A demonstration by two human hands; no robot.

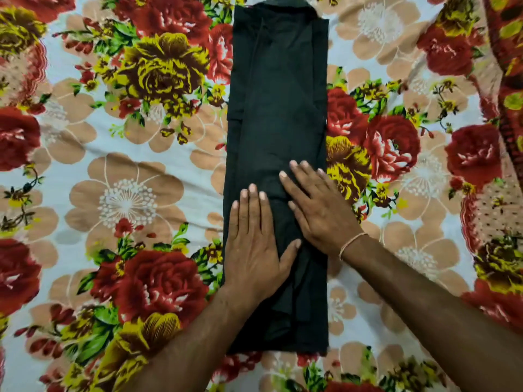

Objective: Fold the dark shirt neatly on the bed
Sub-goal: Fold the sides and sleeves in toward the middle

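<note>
We see the dark shirt [278,108] lying on the bed, folded into a long narrow strip that runs straight away from us across the floral bedsheet [127,193], its collar end at the far edge of the view and its hem end nearest us. Our left hand [254,244] lies flat on the near half of the strip, by its left edge, fingers [252,205] straight and close together, pointing up the shirt, with the thumb spread out to the right across the cloth. Our right hand [317,210] presses flat just beside it, a little farther up and angled towards the left, fingers straight and slightly spread. Neither hand grips any fabric; the shirt sits under both palms. A thin thread bracelet [352,244] circles the right wrist
</note>
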